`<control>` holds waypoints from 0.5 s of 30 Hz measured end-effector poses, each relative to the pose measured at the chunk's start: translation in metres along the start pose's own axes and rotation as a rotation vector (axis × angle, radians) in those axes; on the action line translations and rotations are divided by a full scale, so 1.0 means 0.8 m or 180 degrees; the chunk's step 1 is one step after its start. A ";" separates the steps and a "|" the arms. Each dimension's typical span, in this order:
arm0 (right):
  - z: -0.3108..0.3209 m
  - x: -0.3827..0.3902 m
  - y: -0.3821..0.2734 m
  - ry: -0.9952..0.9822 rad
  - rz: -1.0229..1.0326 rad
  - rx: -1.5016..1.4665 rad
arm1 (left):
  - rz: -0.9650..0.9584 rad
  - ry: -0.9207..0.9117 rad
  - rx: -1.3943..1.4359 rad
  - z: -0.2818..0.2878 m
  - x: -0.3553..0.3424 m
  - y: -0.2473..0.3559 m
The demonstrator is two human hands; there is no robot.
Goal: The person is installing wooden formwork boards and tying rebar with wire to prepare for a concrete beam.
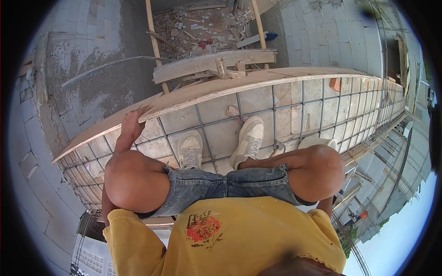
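Two pale shoes (189, 146) stand amid one rebar grid (275, 109); at its far side, the left hand (132, 125), arm stretched forward, closes its grip on one plywood board (221, 87). Right hand's grip: hidden, cannot tell. Beyond, two poles (155, 42).

Pale deck (255, 99), rebar grid (274, 109), 2 shoes (251, 135), 1 brick (335, 84)

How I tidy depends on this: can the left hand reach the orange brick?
Probably not: the left hand grips the wooden board, and the orange brick lies far right, past both shoes.
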State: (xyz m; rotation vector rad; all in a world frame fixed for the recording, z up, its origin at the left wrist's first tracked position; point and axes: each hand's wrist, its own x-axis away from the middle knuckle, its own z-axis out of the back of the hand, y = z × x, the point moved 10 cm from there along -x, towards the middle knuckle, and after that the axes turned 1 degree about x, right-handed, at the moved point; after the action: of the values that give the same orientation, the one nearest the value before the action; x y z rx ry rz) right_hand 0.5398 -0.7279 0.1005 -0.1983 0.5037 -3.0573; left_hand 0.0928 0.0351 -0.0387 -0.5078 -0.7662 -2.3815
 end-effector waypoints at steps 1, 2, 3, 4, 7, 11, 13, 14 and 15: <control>-0.005 0.036 0.004 0.0046 -0.0010 -0.0050 | 0.0033 0.0017 -0.0017 0.007 0.001 -0.003; 0.046 0.032 0.043 0.0131 -0.0040 -0.0079 | -0.0022 -0.0304 0.0076 0.006 -0.003 0.005; 0.045 0.036 0.033 0.0222 -0.0076 -0.0113 | -0.0084 -0.0624 0.0162 0.007 -0.006 0.012; 0.033 0.025 -0.018 0.0163 -0.0164 -0.0428 | -0.0022 -0.0627 0.0120 0.033 0.005 0.007; 0.026 0.002 -0.273 -0.0331 0.0404 -0.1028 | 0.0014 -0.0269 0.0470 0.139 0.022 0.024; -0.023 0.021 -0.552 -0.1231 0.2028 -0.0668 | -0.0184 0.0334 0.3229 0.219 -0.006 0.115; -0.068 0.059 -0.677 -0.1510 0.2920 -0.0554 | -0.0249 0.0427 0.4163 0.225 -0.015 0.144; -0.088 0.080 -0.725 -0.1578 0.3195 -0.0732 | -0.0317 0.0113 0.4708 0.211 -0.024 0.162; -0.100 0.102 -0.771 -0.1488 0.3545 -0.0740 | -0.0409 -0.0234 0.5250 0.199 -0.032 0.181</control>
State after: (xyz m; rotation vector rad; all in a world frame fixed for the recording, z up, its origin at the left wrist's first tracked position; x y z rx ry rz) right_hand 0.4387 -0.1234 0.2332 -0.4372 0.6349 -1.7996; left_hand 0.2312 0.0482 0.1282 0.1920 -2.3370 -1.0841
